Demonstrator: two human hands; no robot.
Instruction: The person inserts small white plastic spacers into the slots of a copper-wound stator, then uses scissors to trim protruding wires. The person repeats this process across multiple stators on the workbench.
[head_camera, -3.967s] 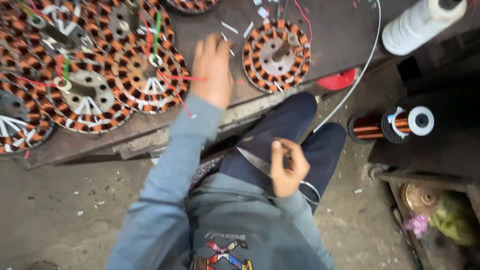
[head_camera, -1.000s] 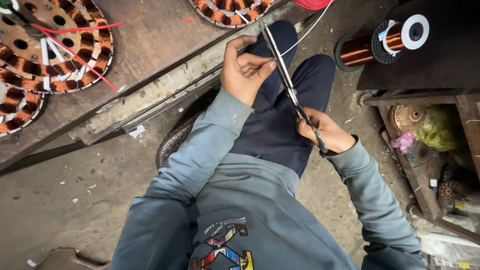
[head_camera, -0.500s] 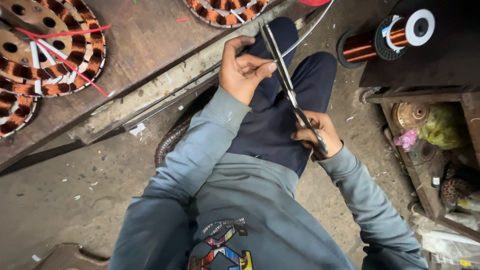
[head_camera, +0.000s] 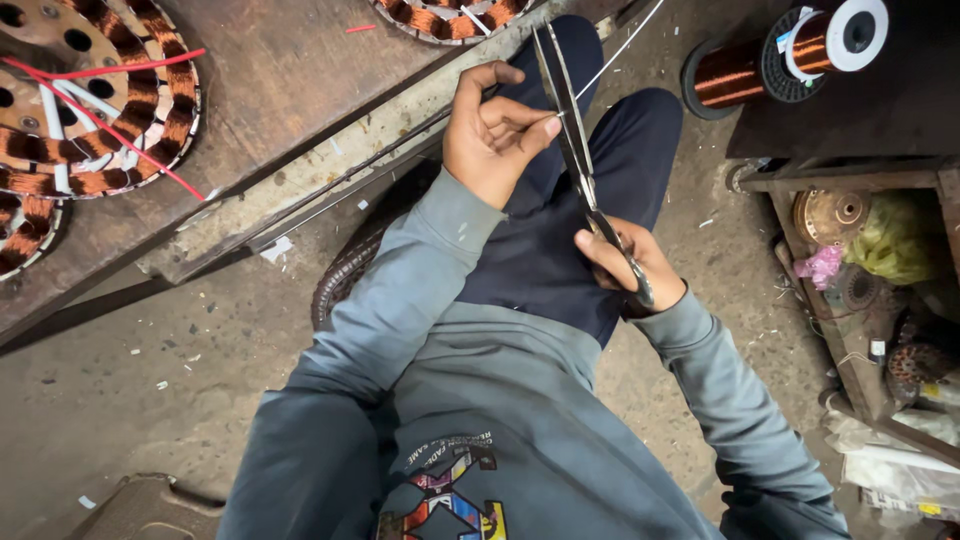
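A: Over the lap, just off the bench edge, that's where the work sits. R hand (head_camera: 630, 265) is closed round the handles of the scissors (head_camera: 575, 150), blades pointing up and away, nearly shut.

B: And the L hand (head_camera: 495, 135)?

A: Fingers curled, thumb and forefinger pinched on sth thin right against the blades. Looks like the white wire (head_camera: 625, 45) that runs off up-right, but the bit in the pinch is too small to tell for sure.

B: Risk?

A: My read: fingertips are touching the blade side, so if the scissors close while the pinch drifts inward, skin gets nipped. Also the wire's taut-ish; a slack grip and the cut end could flick away or slip out.

B: Anything close by to snag?

A: Wooden bench (head_camera: 290, 90) w/ copper-wound stators, the nearest stator (head_camera: 95, 110) carrying red sleeves, well apart from the hands. Copper wire spool (head_camera: 790, 55) lies up-right on a dark shelf, near the knee but not touching. Blade tips sit close to another winding at the top edge, so a push forward could scrape it.
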